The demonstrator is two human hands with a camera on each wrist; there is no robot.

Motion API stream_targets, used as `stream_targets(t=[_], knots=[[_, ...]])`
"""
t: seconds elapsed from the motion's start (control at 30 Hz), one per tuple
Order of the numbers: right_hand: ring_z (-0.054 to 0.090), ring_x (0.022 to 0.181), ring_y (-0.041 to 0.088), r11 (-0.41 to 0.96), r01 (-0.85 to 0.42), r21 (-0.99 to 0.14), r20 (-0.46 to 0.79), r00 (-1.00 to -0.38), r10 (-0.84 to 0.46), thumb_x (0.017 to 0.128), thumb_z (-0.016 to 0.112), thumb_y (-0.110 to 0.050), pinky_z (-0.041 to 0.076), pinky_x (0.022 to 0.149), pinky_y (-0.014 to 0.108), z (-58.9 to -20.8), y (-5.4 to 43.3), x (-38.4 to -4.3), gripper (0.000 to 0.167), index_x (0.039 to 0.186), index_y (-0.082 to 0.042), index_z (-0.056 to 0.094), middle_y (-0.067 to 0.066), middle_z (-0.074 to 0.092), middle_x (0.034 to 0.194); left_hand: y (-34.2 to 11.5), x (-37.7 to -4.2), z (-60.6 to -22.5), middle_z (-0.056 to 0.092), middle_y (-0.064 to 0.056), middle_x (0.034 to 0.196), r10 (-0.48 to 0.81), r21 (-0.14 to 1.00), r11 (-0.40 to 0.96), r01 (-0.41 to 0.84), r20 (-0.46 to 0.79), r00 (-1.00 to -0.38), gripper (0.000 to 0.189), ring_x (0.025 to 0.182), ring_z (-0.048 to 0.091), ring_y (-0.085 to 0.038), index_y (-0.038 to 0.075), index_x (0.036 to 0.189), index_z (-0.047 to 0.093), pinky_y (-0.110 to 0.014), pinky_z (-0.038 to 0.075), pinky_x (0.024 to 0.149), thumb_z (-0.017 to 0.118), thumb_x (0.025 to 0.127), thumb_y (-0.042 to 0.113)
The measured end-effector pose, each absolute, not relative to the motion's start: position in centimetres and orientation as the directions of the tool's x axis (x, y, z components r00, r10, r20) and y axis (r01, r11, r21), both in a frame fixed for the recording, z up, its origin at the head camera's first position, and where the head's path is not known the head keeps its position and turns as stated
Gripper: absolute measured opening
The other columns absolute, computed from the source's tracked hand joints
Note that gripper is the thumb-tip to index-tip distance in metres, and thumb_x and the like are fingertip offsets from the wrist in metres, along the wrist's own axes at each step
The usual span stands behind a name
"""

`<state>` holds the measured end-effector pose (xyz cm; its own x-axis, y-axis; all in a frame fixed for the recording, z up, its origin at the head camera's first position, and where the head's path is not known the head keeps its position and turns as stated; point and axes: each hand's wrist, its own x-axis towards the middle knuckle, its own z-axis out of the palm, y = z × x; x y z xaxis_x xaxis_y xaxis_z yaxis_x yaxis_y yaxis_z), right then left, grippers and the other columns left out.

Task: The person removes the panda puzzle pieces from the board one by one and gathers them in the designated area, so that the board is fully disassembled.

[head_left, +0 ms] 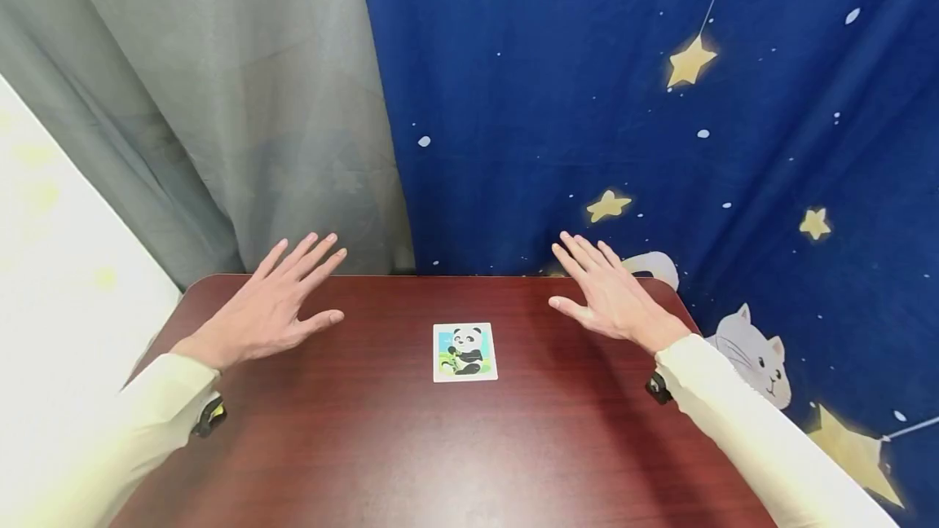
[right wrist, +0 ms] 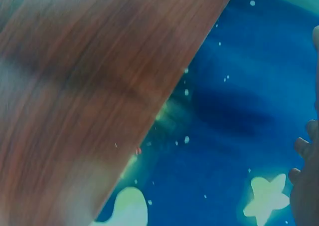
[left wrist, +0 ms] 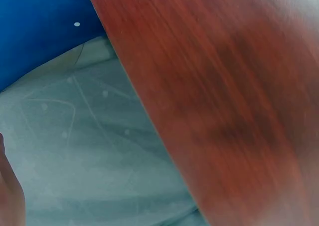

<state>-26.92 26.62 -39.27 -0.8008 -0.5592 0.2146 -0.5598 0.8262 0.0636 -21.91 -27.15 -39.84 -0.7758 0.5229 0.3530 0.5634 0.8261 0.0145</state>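
Observation:
On the red-brown wooden table (head_left: 381, 438) lies a square panda picture (head_left: 465, 352) with a white border, near the middle in the head view. My left hand (head_left: 273, 300) hovers above the table to its left, fingers straight and spread, holding nothing. To the right of the picture my right hand (head_left: 607, 293) is held up the same way, palm down and thumb pointing inward, also holding nothing. Only a sliver of the left hand (left wrist: 11, 196) shows at the left wrist view's edge. Some fingers (right wrist: 302, 147) of the right hand appear at the right wrist view's edge.
Behind the table hang a grey curtain (head_left: 293, 104) and a blue curtain (head_left: 513, 104) printed with stars and a cat. The table's far edge (head_left: 455, 276) runs just below the curtains. A bright white surface (head_left: 44, 226) stands at the left.

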Motion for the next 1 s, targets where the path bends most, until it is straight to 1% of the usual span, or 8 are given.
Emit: stream_targets(t=[0.17,0.33,0.43,0.6,0.83,1.0], knots=[[0.027,0.165,0.037,0.825,-0.565,0.014,0.213,-0.804,-0.554,0.102,0.058,-0.064,0.019,0.134,0.061,-40.8,25.9,-26.8,0.090,0.170,-0.013,0.028,0.012,0.024,0.179,-26.5,-21.9,-41.3,0.017,-0.002,0.182,0.497,0.064,0.833,0.550,0.353,-0.793,0.092,0.168,0.020,-0.033,0.025,0.172,0.022,-0.054,0.009,0.137,0.067,0.099,0.058],[0.030,0.164,0.038,0.815,-0.579,-0.039,0.207,-0.802,-0.560,0.101,0.062,-0.060,0.023,0.133,0.063,-42.7,24.7,-26.3,0.091,0.170,-0.011,0.028,0.014,0.025,0.178,-25.5,-22.0,-42.8,0.017,-0.003,0.182,0.439,0.173,0.841,0.513,0.338,-0.833,0.089,0.168,0.018,-0.034,0.024,0.172,0.023,-0.057,0.009,0.136,0.066,0.101,0.056],[0.029,0.165,0.037,0.804,-0.590,-0.078,0.186,-0.801,-0.570,0.101,0.063,-0.058,0.024,0.133,0.062,-43.8,23.7,-25.9,0.090,0.170,-0.011,0.028,0.014,0.024,0.179,-24.7,-22.1,-43.6,0.016,-0.004,0.182,0.413,0.231,0.837,0.497,0.330,-0.849,0.088,0.168,0.018,-0.035,0.024,0.172,0.023,-0.060,0.011,0.135,0.065,0.101,0.056],[0.026,0.166,0.035,0.796,-0.590,-0.138,0.159,-0.806,-0.570,0.101,0.064,-0.056,0.021,0.135,0.060,-45.3,22.1,-25.5,0.090,0.170,-0.011,0.027,0.013,0.023,0.179,-23.2,-22.2,-44.9,0.018,-0.006,0.181,0.411,0.274,0.821,0.501,0.326,-0.852,0.087,0.167,0.020,-0.038,0.022,0.171,0.026,-0.065,0.014,0.132,0.066,0.101,0.056],[0.028,0.165,0.037,0.774,-0.596,-0.216,0.141,-0.803,-0.579,0.101,0.066,-0.051,0.023,0.134,0.061,-46.1,19.9,-25.2,0.090,0.171,-0.011,0.026,0.015,0.024,0.179,-21.9,-22.0,-47.3,0.012,-0.008,0.182,0.368,0.384,0.819,0.427,0.218,-0.904,0.090,0.169,0.013,-0.038,0.018,0.171,0.026,-0.064,0.008,0.134,0.064,0.101,0.059],[0.029,0.165,0.037,0.766,-0.587,-0.263,0.111,-0.807,-0.580,0.101,0.066,-0.049,0.024,0.133,0.062,-46.9,18.4,-24.9,0.090,0.171,-0.011,0.025,0.013,0.021,0.180,-20.8,-22.0,-48.9,0.012,-0.009,0.182,0.345,0.432,0.813,0.391,0.184,-0.920,0.093,0.168,0.014,-0.040,0.016,0.170,0.029,-0.067,0.010,0.133,0.066,0.099,0.062]])
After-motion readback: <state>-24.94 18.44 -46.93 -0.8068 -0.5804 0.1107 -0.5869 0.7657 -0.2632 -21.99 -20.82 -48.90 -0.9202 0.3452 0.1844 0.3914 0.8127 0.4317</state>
